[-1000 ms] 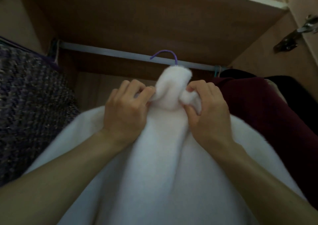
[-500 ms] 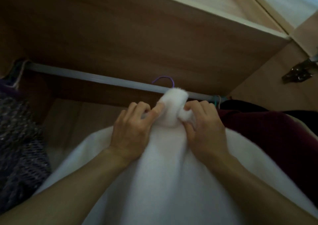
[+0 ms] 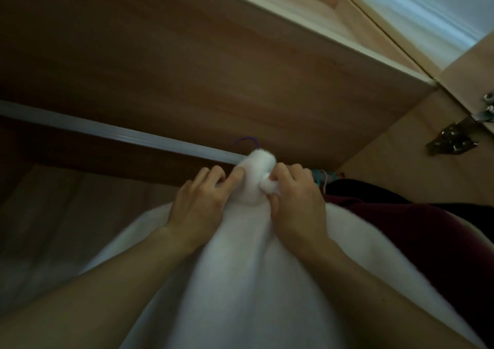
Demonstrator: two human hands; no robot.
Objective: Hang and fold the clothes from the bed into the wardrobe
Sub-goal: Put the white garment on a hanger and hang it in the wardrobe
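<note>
One white garment [image 3: 240, 268] hangs straight down toward the viewer, its collar [image 3: 258, 172] bunched at the top just under a purple hook [image 3: 247, 140]. That hook arches over the rail [image 3: 120, 135], which runs left to right across the wardrobe [image 3: 213, 68]; whether it bears fully on the rail I cannot tell. The left hand [image 3: 199, 207] grips the collar's left side, thumb pressed into the fleece. The right hand [image 3: 296, 207] pinches a fold on its right side. Both sit equally near, directly below the hook. The coming move, as I judge it, is to settle the collar and let go. A red garment [image 3: 401, 236] hangs just to the right.
</note>
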